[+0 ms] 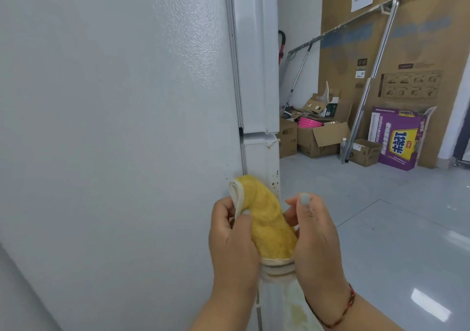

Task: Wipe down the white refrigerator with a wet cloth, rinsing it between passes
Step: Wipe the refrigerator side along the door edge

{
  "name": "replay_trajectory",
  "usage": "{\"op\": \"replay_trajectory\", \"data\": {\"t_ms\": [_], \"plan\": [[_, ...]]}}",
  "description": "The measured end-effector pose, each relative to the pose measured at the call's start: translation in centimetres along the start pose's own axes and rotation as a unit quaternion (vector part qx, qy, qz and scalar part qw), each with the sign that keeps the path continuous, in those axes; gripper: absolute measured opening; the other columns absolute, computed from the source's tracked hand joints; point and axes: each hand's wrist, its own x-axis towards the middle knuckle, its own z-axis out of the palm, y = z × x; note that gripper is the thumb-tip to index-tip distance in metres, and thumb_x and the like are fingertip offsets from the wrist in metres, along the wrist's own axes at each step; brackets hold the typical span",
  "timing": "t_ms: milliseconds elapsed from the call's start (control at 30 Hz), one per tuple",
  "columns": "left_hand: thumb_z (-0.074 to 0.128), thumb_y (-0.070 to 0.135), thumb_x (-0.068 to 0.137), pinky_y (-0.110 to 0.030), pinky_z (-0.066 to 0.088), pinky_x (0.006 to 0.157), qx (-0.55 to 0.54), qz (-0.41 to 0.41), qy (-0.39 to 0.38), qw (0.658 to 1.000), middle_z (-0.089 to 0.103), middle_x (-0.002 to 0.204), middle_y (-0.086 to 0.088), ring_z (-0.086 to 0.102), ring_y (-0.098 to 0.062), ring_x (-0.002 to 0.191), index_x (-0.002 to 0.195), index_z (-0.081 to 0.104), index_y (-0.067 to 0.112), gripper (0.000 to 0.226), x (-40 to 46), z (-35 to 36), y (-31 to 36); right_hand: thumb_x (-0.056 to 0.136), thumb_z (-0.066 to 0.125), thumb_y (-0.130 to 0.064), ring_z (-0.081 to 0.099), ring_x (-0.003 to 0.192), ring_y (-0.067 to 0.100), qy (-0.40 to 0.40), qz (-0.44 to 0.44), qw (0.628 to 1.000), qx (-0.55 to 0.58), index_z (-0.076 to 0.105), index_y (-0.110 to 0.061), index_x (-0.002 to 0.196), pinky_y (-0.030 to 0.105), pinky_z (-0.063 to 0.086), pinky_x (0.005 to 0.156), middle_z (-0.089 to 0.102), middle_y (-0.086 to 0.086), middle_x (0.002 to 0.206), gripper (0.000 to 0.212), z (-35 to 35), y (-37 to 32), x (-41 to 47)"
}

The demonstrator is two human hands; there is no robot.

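Left hand (232, 239) and right hand (314, 239) grip the yellow cloth (272, 225) between them — beside the refrigerator (114, 101).

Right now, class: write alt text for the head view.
Two hands, left hand and right hand, hold a folded yellow cloth against a white refrigerator. Cardboard boxes sit on the floor behind.

Glossy pale tiled floor (381, 229), right half of frame. At its far edge, upper right: open cardboard boxes (320, 139), clear bottle (343, 147), small closed carton (366, 152), purple box (399, 137), feet of leaning metal rack (366, 96).
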Motion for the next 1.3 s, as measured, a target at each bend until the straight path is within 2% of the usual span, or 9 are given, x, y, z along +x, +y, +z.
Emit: {"op": "replay_trajectory", "data": {"t_ms": [67,233,367,567,667,733,900,1067,1300], "plan": [[0.052,0.008,0.093,-0.034,0.055,0.066,-0.013,-0.035,-0.015,0.999,0.071,0.085,-0.005,0.067,-0.017,0.075,0.094,0.065,0.018,0.016,-0.4,-0.4,-0.5,0.089,0.035,-0.067,0.054,0.066,0.001,-0.037,0.049,0.998,-0.009,0.06,-0.022,0.087,0.021,0.044,0.063,0.058,-0.012,0.071,0.052,-0.8,0.6,-0.4],[0.048,0.013,0.1,-0.036,0.054,0.067,-0.013,-0.106,-0.005,0.994,0.07,0.083,-0.008,0.067,-0.018,0.074,0.099,0.062,0.008,0.016,-1.0,-2.1,-1.9,0.097,0.045,-0.036,0.052,0.068,0.012,-0.123,0.169,0.978,-0.022,0.064,-0.019,0.093,0.03,0.042,0.065,0.058,-0.004,0.075,0.026,-2.2,1.6,-0.4],[0.048,0.019,0.101,-0.036,0.054,0.066,-0.003,-0.128,0.007,0.992,0.073,0.085,-0.008,0.069,-0.02,0.075,0.103,0.062,0.009,0.017,-1.4,-2.6,-1.8,0.093,0.05,-0.05,0.06,0.086,0.013,-0.191,0.176,0.965,-0.047,0.065,-0.023,0.095,0.03,0.047,0.08,0.065,-0.001,0.091,0.031,-1.9,1.7,-1.0],[0.05,0.03,0.099,-0.018,0.045,0.076,0.144,0.17,0.093,0.97,0.06,0.101,0.012,0.058,-0.003,0.089,0.102,0.049,0.044,0.014,2.3,-2.5,2.0,0.09,0.052,-0.037,0.059,0.09,0.005,-0.128,0.107,0.986,-0.014,0.06,-0.029,0.099,0.018,0.041,0.072,0.063,-0.008,0.097,0.014,-1.8,1.0,-1.8],[0.052,0.017,0.097,-0.008,0.037,0.083,0.251,0.315,0.072,0.912,0.055,0.11,0.002,0.051,-0.005,0.103,0.119,0.056,0.03,0.026,6.1,-1.3,3.2,0.088,0.054,-0.035,0.059,0.082,0.008,-0.094,0.065,0.993,0.008,0.061,-0.025,0.09,0.019,0.043,0.07,0.064,-0.007,0.087,0.013,-1.4,0.7,-1.9],[0.051,0.009,0.095,-0.001,0.033,0.08,0.306,0.349,0.07,0.883,0.045,0.109,0.0,0.045,0.005,0.097,0.123,0.059,0.015,0.03,7.2,-0.3,2.3,0.089,0.053,-0.033,0.058,0.077,0.011,-0.077,0.052,0.995,0.018,0.061,-0.022,0.086,0.017,0.044,0.065,0.063,-0.005,0.081,0.014,-1.3,0.8,-1.7],[0.054,0.012,0.089,-0.009,0.032,0.079,0.349,0.377,0.026,0.858,0.026,0.101,0.023,0.041,-0.007,0.093,0.122,0.06,0.024,0.035,5.8,1.0,-3.1,0.094,0.054,-0.02,0.05,0.062,0.007,-0.024,0.023,0.999,0.039,0.06,-0.012,0.081,0.014,0.042,0.056,0.058,0.001,0.068,0.017,-1.6,1.5,-0.7],[0.038,0.03,0.093,-0.01,0.032,0.086,0.348,0.336,0.011,0.875,0.034,0.111,0.022,0.043,-0.002,0.099,0.121,0.045,0.031,0.029,3.7,1.2,-7.0,0.088,0.052,-0.038,0.047,0.06,0.008,-0.01,0.029,0.999,0.041,0.06,-0.009,0.083,0.016,0.041,0.056,0.057,0.014,0.075,0.031,-1.8,2.3,-0.8],[0.042,0.025,0.102,-0.009,0.038,0.071,0.359,0.155,-0.1,0.915,0.052,0.098,0.018,0.051,0.007,0.086,0.103,0.051,0.042,0.019,1.0,-1.5,-7.0,0.096,0.049,-0.022,0.051,0.068,0.016,-0.021,0.059,0.998,-0.012,0.061,-0.009,0.081,0.03,0.043,0.065,0.059,0.018,0.08,0.024,-2.2,2.9,-1.3]]}}
